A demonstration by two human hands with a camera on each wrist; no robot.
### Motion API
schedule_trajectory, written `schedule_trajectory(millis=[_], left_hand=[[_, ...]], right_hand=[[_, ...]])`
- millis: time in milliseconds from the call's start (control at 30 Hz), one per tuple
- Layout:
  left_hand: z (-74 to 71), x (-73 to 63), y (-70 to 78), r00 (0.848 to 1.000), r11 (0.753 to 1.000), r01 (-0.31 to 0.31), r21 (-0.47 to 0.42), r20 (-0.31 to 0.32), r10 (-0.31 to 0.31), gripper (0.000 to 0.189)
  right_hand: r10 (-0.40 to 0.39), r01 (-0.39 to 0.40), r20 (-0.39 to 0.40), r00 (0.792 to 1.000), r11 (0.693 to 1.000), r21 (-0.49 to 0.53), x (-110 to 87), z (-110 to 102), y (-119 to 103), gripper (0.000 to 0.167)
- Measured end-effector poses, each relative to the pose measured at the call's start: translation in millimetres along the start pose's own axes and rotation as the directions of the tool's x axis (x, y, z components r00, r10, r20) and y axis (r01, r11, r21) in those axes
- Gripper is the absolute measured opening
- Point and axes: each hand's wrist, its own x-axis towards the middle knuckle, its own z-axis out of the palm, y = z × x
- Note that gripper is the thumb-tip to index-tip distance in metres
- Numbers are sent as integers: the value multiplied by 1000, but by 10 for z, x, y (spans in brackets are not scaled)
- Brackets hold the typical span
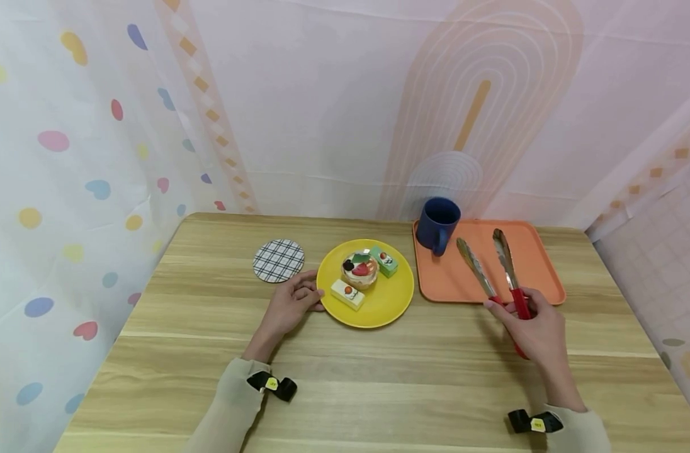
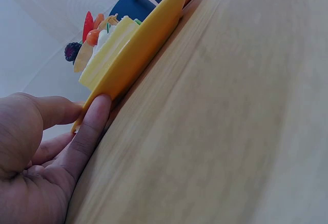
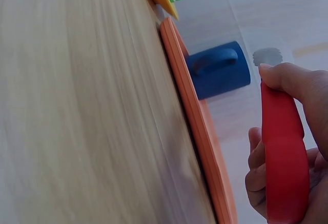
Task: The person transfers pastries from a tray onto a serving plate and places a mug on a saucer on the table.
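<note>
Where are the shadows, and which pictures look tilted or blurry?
Head view: soft shadow beside the left sleeve, hardly tilted; left wrist view: steeply tilted, tabletop grain blurry, yellow plate clearer; right wrist view: steeply tilted too, thin dark shadow along the orange tray, tabletop grain blurry.

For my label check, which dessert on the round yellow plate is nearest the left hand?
The pale-yellow rectangular cake slice; the round fruit-topped tart and green rectangular cake slice both sit farther from the left hand.

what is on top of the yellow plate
On the yellow plate: a fruit-topped tart, a green cake and a pale yellow cake. The surface directly beneath them is covered, unseen.
</note>
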Motion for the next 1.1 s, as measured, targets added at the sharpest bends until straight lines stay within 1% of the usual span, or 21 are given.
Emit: schedule_trajectory(millis=[167,367,467,700,867,1100], left_hand=[[8,0,-1,1000,1000,0,-6,3,0,49],[15,1,-3,1000,1000,1,0,5,-1,49],[16,1,-6,1000,1000,4,3,4,-4,49],[13,6,-12,1000,1000,-3,3,5,3,49],[10,-1,-11,1000,1000,-1,9,4,1,49],[-1,4,-2,1000,1000,3,18,3,-3,49]], right_hand=[[52,-52,-10,999,999,-6,-4,-54,74,73],[89,-90,-26,996,996,-19,-8,-120,156,71],[99,-99,-28,995,995,-28,-8,-155,183,72],[112,-114,-41,993,993,-39,12,-221,253,67],[143,-145,-41,989,987,-63,4,-275,313,72],[215,-217,-39,976,974,-58,-3,-343,404,88]])
